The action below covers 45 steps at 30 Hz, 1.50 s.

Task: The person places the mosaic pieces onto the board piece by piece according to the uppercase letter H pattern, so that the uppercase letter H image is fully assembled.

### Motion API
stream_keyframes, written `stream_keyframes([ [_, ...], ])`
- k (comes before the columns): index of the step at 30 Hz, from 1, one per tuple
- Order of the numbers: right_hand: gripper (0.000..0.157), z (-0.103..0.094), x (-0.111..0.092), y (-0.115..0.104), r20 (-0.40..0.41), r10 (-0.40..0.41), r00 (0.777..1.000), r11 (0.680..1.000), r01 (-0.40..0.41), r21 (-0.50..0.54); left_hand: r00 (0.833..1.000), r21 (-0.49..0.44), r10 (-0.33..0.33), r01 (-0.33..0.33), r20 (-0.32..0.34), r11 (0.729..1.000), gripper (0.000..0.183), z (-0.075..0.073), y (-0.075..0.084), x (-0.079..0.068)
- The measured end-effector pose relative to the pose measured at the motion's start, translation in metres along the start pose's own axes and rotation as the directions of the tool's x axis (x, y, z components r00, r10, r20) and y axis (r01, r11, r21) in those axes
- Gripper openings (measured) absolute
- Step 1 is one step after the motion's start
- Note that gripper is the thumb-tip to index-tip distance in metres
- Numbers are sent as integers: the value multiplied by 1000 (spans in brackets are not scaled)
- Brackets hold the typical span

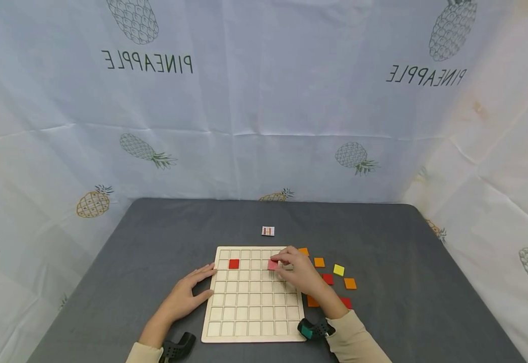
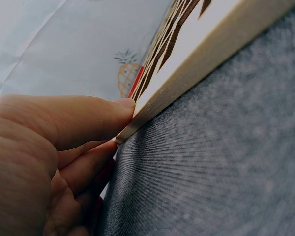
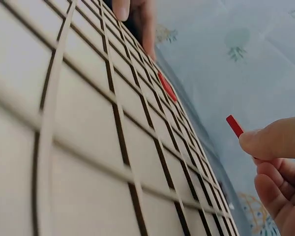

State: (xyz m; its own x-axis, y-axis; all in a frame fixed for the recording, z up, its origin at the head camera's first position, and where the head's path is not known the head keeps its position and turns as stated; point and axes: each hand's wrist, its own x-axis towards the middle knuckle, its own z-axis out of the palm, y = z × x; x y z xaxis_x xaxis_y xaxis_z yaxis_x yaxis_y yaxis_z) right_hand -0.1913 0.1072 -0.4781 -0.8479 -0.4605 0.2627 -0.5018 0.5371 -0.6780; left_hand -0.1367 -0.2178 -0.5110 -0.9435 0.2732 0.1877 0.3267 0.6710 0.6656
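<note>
A pale wooden grid board point(image 1: 255, 339) lies on the dark grey table. One red square tile point(image 1: 234, 263) sits in a cell toward the board's upper left. My right hand point(image 1: 297, 269) pinches a second red tile point(image 3: 234, 126) between thumb and fingers, raised over the upper right part of the grid. In the right wrist view this tile is apart from the board's surface. My left hand point(image 1: 186, 296) rests at the board's left edge, thumb and fingertips touching it. In the left wrist view the thumb point(image 2: 113, 115) presses against the board's side, with the fingers extended.
Right of the board lie several loose tiles, among them a yellow tile point(image 1: 338, 270), an orange tile point(image 1: 350, 284) and a red tile point(image 1: 327, 279); the right forearm partly covers some. A small patterned card point(image 1: 268, 231) lies behind the board. A pineapple-print curtain point(image 1: 264, 166) hangs behind the table.
</note>
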Motion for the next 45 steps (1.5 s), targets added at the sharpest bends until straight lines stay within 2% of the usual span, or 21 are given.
stream_keyframes([
  [7,22,25,17,-13,20,-49,999,999,49,13,1000,-3,-8,8,-6,1000,50,0,2,-1],
  [14,24,44,30,-29,85,-31,996,999,29,31,1000,10,-9,9,-5,1000,50,0,2,0],
  [18,24,56,35,-37,109,-12,994,1000,11,6,1000,12,-12,12,0,1000,50,0,2,0],
  [26,26,73,40,-41,161,-11,987,995,28,-98,1000,1,-7,7,0,1000,49,-1,2,1],
  [32,26,79,42,-41,166,-28,986,987,54,-152,1000,2,-3,3,-5,1000,49,-2,2,1],
  [45,29,80,40,-41,170,-36,985,984,64,-164,1000,-4,-11,11,2,1000,50,0,1,0],
])
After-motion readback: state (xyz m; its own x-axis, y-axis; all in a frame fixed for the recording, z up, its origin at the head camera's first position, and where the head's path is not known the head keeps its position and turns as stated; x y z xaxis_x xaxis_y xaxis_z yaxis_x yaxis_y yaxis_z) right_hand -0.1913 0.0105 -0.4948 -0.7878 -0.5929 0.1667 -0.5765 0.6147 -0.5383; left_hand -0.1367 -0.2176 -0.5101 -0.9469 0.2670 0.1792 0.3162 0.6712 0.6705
